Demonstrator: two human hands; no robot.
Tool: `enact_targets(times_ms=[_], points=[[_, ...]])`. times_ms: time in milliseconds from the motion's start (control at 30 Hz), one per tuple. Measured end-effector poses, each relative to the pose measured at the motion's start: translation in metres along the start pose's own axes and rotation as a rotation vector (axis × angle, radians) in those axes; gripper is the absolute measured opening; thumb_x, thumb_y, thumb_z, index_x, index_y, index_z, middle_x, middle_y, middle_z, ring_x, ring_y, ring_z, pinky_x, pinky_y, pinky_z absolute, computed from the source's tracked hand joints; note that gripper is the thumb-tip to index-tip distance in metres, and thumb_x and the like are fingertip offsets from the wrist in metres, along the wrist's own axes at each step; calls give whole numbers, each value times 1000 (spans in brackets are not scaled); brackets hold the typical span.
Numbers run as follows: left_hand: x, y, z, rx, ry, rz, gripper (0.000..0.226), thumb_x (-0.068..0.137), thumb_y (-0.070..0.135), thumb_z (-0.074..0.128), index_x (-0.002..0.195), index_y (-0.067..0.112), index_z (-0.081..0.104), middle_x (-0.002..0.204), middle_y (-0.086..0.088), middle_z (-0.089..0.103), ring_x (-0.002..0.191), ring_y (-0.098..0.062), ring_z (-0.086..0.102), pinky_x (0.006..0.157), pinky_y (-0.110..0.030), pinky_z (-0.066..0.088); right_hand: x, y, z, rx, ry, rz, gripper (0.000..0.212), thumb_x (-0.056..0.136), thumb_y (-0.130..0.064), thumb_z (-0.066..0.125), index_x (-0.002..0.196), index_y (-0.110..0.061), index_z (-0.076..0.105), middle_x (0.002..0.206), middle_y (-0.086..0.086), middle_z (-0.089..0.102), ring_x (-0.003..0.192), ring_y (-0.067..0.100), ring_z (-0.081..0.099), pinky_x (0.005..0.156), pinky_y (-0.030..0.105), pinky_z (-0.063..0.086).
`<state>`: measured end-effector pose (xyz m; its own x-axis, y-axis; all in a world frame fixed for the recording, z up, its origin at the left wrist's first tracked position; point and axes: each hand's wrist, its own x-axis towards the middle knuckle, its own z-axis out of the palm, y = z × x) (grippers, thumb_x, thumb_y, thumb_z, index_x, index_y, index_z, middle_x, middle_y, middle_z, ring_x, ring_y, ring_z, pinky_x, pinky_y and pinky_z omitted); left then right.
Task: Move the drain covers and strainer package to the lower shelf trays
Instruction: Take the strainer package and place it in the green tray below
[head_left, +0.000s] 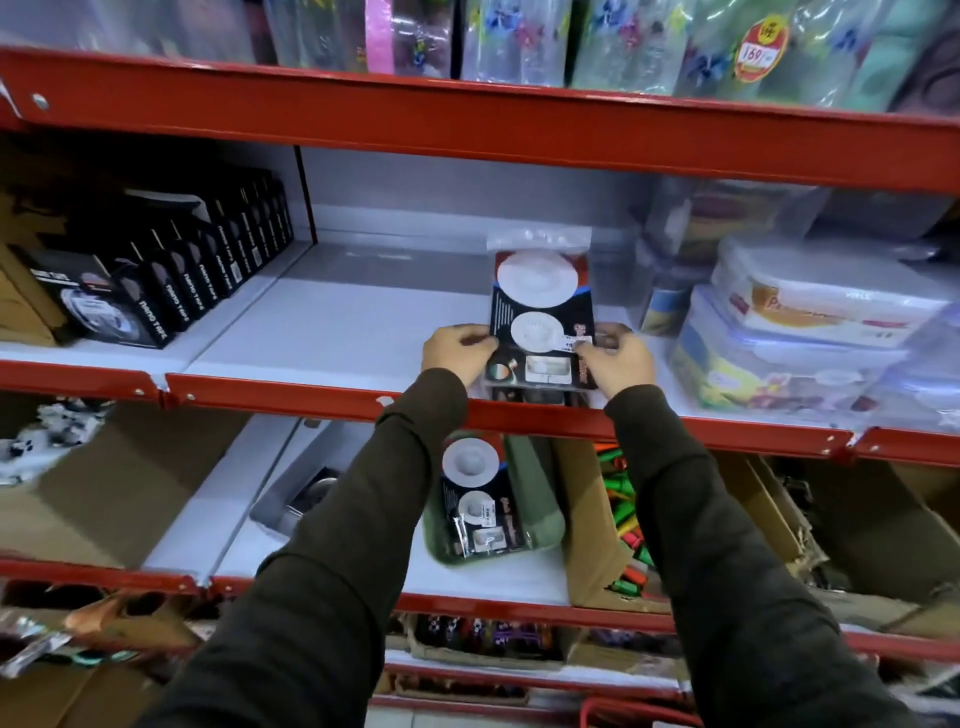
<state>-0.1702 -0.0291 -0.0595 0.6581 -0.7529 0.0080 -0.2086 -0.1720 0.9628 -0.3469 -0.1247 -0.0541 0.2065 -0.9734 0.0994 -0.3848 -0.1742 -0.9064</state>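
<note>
A strainer package (540, 301), black card with two white round drain covers in a clear bag, stands upright at the front of the middle shelf (332, 332). My left hand (457, 349) grips its left edge and my right hand (615, 358) grips its right edge. More packages seem to lie flat beneath it, partly hidden by my hands. On the lower shelf, a green tray (540, 519) holds another strainer package (475, 499) lying on its back. Left of the tray, a grey tray (291, 499) shows a metal drain cover (317, 491), mostly hidden behind my left sleeve.
Black tape boxes (171, 280) line the middle shelf's left. Stacked plastic food containers (800, 332) crowd its right. A cardboard box of coloured items (623, 519) sits right of the green tray. Red shelf rails (311, 400) run across the front.
</note>
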Motion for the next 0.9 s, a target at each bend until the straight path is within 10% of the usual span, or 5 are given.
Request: enact_targets(times_ms=[167,500,900], points=[[-46,5,-38,-197,-259,-104,10,86,6,69,88,15,67,82,-4,69,65,-14,61,60,-25,54,-28,3,-22,313,-201,-10,16,85,-2,61,95,-14,63,70,-6,70,44,0,57,52,19,46],[-115,-98,-87,74,-820,-600,30,82,-3,70,103,11,54,78,-1,77,73,-15,76,67,-27,63,-101,103,-14,284,-1101,192,60,61,-3,79,118,-6,60,102,8,73,92,22,69,81,32,55],[-89,-181,-46,244,-692,-930,9,92,-3,59,85,-2,65,75,-14,74,56,-16,74,80,-36,61,-101,172,47,-26,-937,525,31,80,4,70,104,-10,58,72,3,70,59,9,65,51,21,48]])
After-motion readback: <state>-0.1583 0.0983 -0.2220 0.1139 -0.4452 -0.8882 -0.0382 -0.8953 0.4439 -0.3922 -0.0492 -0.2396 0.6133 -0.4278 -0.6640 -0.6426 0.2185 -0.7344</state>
